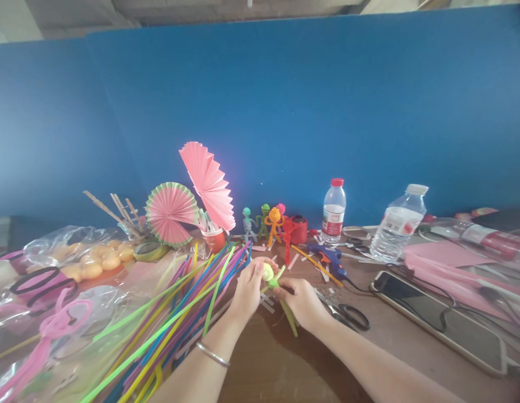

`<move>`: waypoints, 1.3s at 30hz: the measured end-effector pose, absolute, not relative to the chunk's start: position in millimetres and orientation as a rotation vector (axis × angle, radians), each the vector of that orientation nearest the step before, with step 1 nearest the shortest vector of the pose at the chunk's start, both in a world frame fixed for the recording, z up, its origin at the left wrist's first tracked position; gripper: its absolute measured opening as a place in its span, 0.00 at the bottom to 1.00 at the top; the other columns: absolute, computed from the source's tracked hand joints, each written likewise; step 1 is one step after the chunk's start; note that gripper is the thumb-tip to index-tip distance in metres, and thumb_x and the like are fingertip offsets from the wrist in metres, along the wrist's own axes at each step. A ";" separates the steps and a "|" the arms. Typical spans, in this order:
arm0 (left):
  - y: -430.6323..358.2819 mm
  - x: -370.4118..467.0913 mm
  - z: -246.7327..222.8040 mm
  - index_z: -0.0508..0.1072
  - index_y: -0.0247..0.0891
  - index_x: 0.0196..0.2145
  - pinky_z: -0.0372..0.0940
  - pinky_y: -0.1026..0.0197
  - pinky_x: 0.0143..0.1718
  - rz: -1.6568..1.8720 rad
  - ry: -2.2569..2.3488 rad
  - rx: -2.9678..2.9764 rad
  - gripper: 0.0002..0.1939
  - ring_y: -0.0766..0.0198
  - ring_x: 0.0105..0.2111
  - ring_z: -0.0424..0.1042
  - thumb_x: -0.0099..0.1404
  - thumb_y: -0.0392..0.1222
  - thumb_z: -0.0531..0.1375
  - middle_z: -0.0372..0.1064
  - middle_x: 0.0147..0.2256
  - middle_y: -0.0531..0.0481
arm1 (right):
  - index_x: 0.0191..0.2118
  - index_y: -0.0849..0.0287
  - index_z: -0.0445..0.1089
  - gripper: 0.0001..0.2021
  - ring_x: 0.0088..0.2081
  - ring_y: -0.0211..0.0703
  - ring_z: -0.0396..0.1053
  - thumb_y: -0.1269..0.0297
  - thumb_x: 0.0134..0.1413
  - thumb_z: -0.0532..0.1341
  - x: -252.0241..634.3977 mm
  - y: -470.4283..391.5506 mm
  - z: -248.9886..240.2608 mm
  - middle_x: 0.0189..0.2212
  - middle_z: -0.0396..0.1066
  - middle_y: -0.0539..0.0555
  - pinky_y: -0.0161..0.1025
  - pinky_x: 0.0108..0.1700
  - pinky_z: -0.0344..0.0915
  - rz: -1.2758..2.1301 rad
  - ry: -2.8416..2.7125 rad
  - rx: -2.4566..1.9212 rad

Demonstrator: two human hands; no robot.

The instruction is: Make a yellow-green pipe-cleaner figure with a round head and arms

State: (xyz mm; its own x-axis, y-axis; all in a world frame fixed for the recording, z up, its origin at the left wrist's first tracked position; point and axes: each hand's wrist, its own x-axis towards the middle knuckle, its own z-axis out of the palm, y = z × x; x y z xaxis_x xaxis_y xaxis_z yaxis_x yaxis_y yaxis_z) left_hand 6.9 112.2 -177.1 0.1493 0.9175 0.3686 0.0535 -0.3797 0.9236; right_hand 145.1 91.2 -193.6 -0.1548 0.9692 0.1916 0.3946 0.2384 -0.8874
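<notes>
Between my two hands is a small figure (273, 283) of green and yellow pipe cleaners, with a pale yellow coiled head and long strips hanging below it. My left hand (248, 286) is closed around the head from the left side. From the right, my right hand (300, 302) pinches the green part just under the head. Loose pipe cleaners (171, 324) in green, yellow, blue and purple lie in a bundle left of my hands. Finished-looking little figures, one of them orange (275, 224), stand behind my hands.
A glue gun (327, 259), black-handled scissors (354, 317) and a phone (440, 319) lie to the right. Two water bottles (334, 212) stand behind them. Pink paper fans (169, 212) and plastic bags (75, 246) are at the left, before a blue panel (285, 112).
</notes>
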 end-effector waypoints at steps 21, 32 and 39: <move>111.7 4.8 -177.2 0.67 0.36 0.33 0.59 0.59 0.34 1.286 0.976 1.641 0.14 0.61 0.31 0.66 0.65 0.43 0.45 0.68 0.31 0.47 | 0.22 0.61 0.67 0.12 0.23 0.38 0.59 0.62 0.50 0.53 147.3 94.3 -194.2 0.17 0.63 0.48 0.33 0.26 0.53 0.947 -1.685 -1.259; 111.6 6.8 -175.2 0.64 0.39 0.25 0.53 0.62 0.31 1.141 1.172 2.029 0.12 0.61 0.27 0.60 0.63 0.42 0.47 0.60 0.24 0.54 | 0.28 0.59 0.68 0.10 0.31 0.44 0.65 0.65 0.53 0.52 147.9 88.1 -185.8 0.27 0.71 0.53 0.34 0.33 0.55 0.819 -1.819 -1.271; 110.9 7.4 -176.5 0.66 0.40 0.26 0.54 0.63 0.30 1.162 1.161 1.974 0.14 0.62 0.26 0.61 0.64 0.44 0.46 0.61 0.24 0.54 | 0.22 0.59 0.61 0.12 0.22 0.37 0.55 0.63 0.54 0.51 147.8 93.8 -190.8 0.18 0.60 0.47 0.33 0.26 0.50 0.961 -1.740 -1.228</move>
